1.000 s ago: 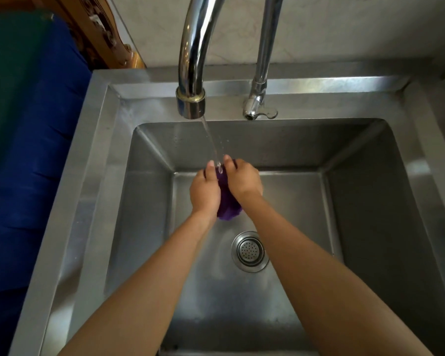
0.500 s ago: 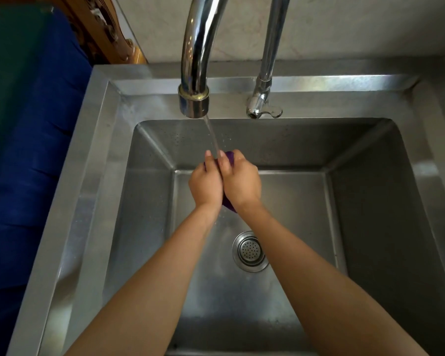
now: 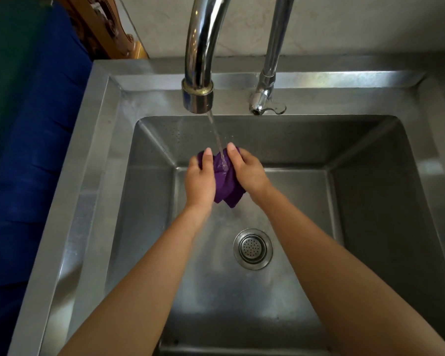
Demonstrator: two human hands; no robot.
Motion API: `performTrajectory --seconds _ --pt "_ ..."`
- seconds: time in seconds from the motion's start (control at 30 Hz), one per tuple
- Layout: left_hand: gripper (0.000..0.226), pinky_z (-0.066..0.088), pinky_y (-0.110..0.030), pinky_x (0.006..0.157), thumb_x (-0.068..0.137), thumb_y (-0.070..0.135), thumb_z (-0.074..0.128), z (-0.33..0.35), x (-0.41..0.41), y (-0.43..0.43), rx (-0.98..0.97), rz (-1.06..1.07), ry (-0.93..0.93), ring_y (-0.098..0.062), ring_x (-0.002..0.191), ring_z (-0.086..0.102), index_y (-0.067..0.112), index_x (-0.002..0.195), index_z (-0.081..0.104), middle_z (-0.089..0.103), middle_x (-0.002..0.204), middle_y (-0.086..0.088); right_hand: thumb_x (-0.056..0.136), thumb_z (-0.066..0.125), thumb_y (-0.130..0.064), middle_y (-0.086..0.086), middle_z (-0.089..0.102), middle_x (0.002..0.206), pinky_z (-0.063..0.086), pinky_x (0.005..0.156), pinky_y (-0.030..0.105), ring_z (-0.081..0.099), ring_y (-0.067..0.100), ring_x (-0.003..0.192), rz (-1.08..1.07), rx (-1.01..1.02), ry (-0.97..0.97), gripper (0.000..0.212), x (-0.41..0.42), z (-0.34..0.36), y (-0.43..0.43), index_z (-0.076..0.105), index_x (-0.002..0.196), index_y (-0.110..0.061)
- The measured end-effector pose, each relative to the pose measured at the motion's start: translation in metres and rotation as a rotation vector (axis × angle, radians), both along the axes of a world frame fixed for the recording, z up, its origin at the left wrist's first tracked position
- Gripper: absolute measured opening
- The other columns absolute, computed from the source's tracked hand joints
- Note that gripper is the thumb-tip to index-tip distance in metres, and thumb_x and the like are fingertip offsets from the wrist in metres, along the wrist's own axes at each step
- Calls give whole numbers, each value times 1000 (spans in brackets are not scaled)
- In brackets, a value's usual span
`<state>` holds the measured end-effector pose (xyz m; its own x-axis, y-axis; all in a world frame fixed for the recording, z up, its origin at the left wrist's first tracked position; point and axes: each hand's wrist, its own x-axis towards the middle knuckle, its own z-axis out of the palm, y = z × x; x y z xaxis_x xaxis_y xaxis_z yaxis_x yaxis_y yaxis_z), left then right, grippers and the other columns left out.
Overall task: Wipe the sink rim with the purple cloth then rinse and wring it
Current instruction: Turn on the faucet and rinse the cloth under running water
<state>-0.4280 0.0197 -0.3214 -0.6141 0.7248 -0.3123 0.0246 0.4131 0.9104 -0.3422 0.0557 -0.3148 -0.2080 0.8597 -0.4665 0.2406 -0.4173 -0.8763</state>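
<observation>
Both your left hand [image 3: 199,179] and right hand [image 3: 249,173] grip the purple cloth [image 3: 225,185] mid-frame under the stream [image 3: 217,142]; squeeze hard and it may splash over the sink rim [image 3: 98,155].

Sink [image 3: 93,201]: brushed steel, dull sheen, water-spotted. Drain strainer [image 3: 252,249]: shinier perforated metal. Faucet spout [image 3: 199,47]: polished chrome, mirror-glossy, brassy ring at tip. Purple cloth [image 3: 226,186]: wet, matt, crumpled fabric. Carved frame [image 3: 106,29]: varnished wood. Wall [image 3: 370,21]: pale, smooth, stone-like.
</observation>
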Motion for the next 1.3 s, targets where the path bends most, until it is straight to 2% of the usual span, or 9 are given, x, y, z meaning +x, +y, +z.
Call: performTrajectory --seconds 0.1,0.23,0.43,0.57,0.7,0.87,0.97,1.07,1.3 --pt "6 48 -20 67 91 21 53 -8 -15 -5 58 75 -227 -11 73 56 18 86 51 57 81 2 94 49 -27 3 60 92 42 77 20 55 14 85 158 115 -69 25 10 2 7 61 105 -7" --pt "18 48 -34 68 87 7 45 -7 -20 -10 -51 86 -569 -19 78 58 23 86 52 59 85 -3 85 58 -3 1 56 95 40 92 27 52 21 102 252 230 -60 20 20 7 7 63 104 -4" --pt "46 51 -60 76 88 56 39 -12 -22 -17 -299 -149 -1025 -33 91 65 21 104 64 71 102 -10 66 55 20 2 53 99 37 90 9 52 2 95 484 283 137 35 31 19 -5 65 83 -9" --pt "19 59 -39 71 93 14 44 -9 -11 -14 -177 -52 -1008 -22 85 63 7 105 57 63 99 -13 56 46 6 -2 61 99 45 82 12 58 2 93 334 168 305 30 46 10 -15 62 73 -14" --pt "34 59 -30 67 85 -4 48 -13 -10 -12 24 -41 -926 -21 86 64 13 115 52 62 102 -12 71 46 -8 -1 62 97 43 75 27 55 14 90 -106 -101 388 27 46 -5 -23 63 89 -19" --pt "50 54 -26 77 80 -14 45 -3 -3 -14 123 -145 -801 -13 82 65 21 114 56 68 92 0 93 42 -46 -7 68 98 52 90 37 65 10 90 -111 -289 359 30 31 3 -24 59 106 -25" --pt "41 48 -28 84 83 -7 41 -3 -11 -11 196 -148 -786 -18 91 59 16 114 55 61 99 -5 91 55 -27 5 64 118 56 78 34 64 15 93 31 -197 257 36 37 11 -17 54 125 -18" --pt "23 46 -34 86 90 15 45 -6 -19 -10 156 -133 -833 -18 89 61 19 107 60 64 94 -3 88 53 2 14 58 127 51 94 34 56 16 105 189 54 74 43 40 17 -14 48 131 -6" --pt "32 56 -21 70 93 41 43 -11 -17 -3 -75 -322 -667 -8 79 70 20 91 67 75 79 5 90 48 -3 14 61 120 39 97 27 54 24 112 341 379 -165 33 24 24 -13 56 121 -7"
